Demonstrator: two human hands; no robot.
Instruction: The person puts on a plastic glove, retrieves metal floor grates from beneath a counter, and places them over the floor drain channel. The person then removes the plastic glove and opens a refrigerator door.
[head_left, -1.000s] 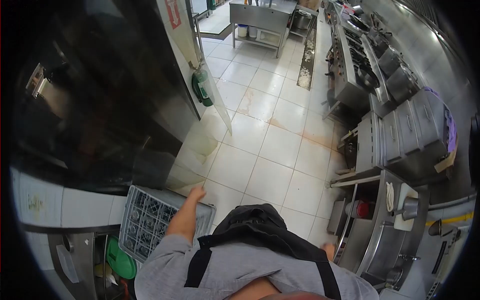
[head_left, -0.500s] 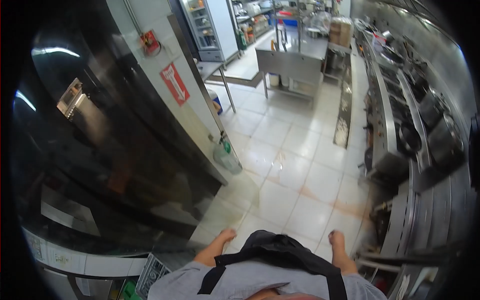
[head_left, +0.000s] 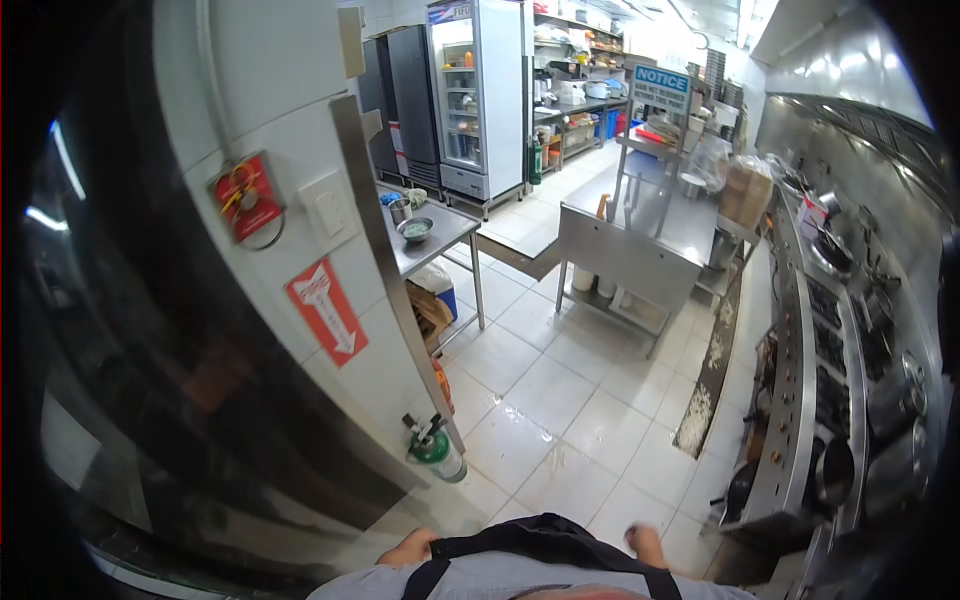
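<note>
At the bottom of the view, my left hand (head_left: 410, 546) hangs beside the black apron (head_left: 540, 540), partly hidden by it. On the other side of the apron is my right hand (head_left: 644, 545), low over the white tile floor (head_left: 560, 430). Both hands are small and blurred, so their fingers do not show clearly. I see no object in either one. Nearest to my left hand stands a green gas cylinder (head_left: 437, 450), on the floor against the wall corner.
A steel work table (head_left: 630, 250) stands ahead, behind a floor drain channel (head_left: 705, 400). A long stove (head_left: 800, 400) with pans lines the right. Left are a side table (head_left: 440, 235) with bowls, and a glass-door fridge (head_left: 470, 110). Wet patches (head_left: 520, 420) mark the tiles.
My view has tilted up and moved forward, showing more of the far kitchen. The gas cylinder now appears lower and closer. Both hands sit lower in the picture.
</note>
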